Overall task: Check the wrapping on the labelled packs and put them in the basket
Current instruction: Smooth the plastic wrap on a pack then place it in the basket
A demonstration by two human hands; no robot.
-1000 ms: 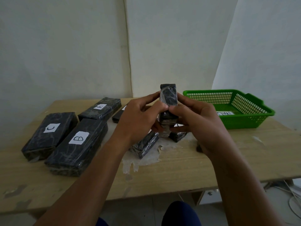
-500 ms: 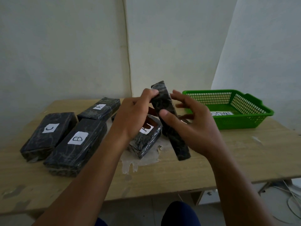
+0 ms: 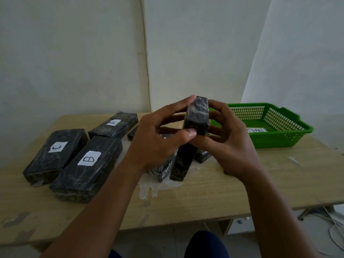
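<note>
- The step in hand looks like the wrapping check on a dark marbled pack (image 3: 197,116), held up over the middle of the table (image 3: 260,175), tilted, one end towards the camera; its lower length (image 3: 183,162) runs down below the hands.
- To do it well, I would turn the pack slowly end over end, look along each fold of film for a lifted flap or tear, and keep the grip light so the film does not crease (its label is not in view from here).
- Left hand (image 3: 156,144): fingers curled, forefinger on the pack's top edge, thumb pressed at its near lower corner; it pinches the pack.
- Right hand (image 3: 229,138): fingers curled round the pack's far side, thumb meeting the left thumb beneath it; it grips too.
- Packs A (image 3: 113,125), B (image 3: 87,164) and C (image 3: 55,153) lie towards the table's left edge.
- The green basket (image 3: 283,135) sits at the far right corner, well apart from the hands, a white paper inside.
</note>
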